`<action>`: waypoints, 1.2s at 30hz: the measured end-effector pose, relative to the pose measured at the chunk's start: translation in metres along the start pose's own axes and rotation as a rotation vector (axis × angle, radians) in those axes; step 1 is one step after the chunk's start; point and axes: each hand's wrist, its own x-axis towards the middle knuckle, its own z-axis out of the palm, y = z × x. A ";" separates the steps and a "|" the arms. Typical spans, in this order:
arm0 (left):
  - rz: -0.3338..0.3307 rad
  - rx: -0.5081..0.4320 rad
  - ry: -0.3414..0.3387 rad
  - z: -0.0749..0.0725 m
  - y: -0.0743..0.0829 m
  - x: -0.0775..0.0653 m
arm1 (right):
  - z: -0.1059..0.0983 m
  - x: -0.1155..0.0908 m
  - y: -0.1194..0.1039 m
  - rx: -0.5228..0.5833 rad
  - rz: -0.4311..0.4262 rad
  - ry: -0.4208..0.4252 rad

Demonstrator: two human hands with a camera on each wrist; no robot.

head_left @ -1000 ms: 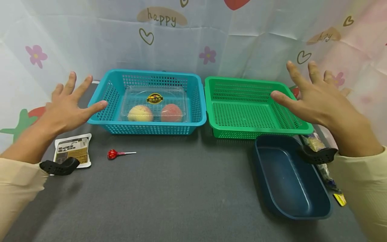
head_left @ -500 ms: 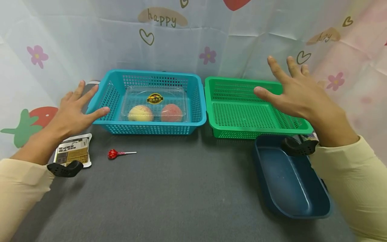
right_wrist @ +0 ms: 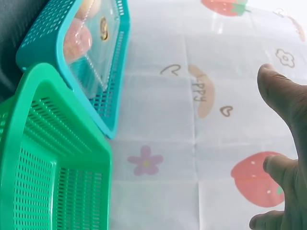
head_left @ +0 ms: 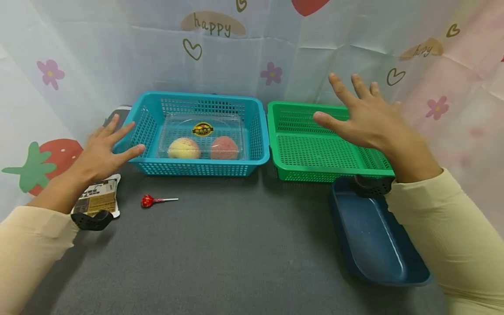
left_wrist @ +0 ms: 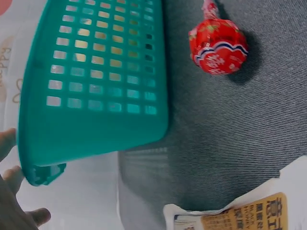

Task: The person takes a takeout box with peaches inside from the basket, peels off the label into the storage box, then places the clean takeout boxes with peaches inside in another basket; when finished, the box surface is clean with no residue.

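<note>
My left hand (head_left: 102, 151), fingers spread, hovers at the left end of the blue basket (head_left: 197, 168); whether a fingertip touches the rim I cannot tell. Inside that basket lies a clear plastic fruit box (head_left: 224, 124) with a yellowish peach (head_left: 183, 148) and a pinker peach (head_left: 224, 148). Over the green basket (head_left: 315, 168) my right hand (head_left: 366, 118) is raised with straight, parted fingers and holds nothing. The right wrist view shows the hand apart from both baskets. A red-wrapped lollipop (head_left: 148, 201) lies on the table, also large in the left wrist view.
Below my left wrist is a white and brown printed packet (head_left: 98, 199), partly covered by the arm. A dark blue tub (head_left: 366, 245) stands at the right under my right forearm. Behind the baskets hangs a printed white cloth (head_left: 307, 52). Grey fabric covers the table (head_left: 236, 245).
My right hand has moved left, from the right end of the green basket to above it. My left hand has shifted slightly right and lower in view. The objects stay put.
</note>
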 end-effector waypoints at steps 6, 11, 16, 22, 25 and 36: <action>-0.020 -0.002 -0.003 0.009 -0.005 0.002 | 0.006 0.008 -0.007 0.000 -0.019 -0.002; -0.015 -0.030 -0.011 0.016 -0.009 0.004 | 0.010 0.014 -0.012 0.017 -0.032 0.000; 0.005 -0.036 0.003 0.021 -0.013 0.005 | 0.012 0.017 -0.017 0.043 -0.041 0.001; -0.006 -0.039 0.028 0.024 -0.013 0.006 | 0.012 0.021 -0.025 0.060 -0.050 0.010; -0.020 -0.035 0.033 0.024 -0.011 0.006 | 0.013 0.024 -0.031 0.081 -0.062 0.010; -0.027 0.050 0.041 0.025 -0.008 0.006 | 0.026 0.041 -0.053 0.284 -0.153 0.006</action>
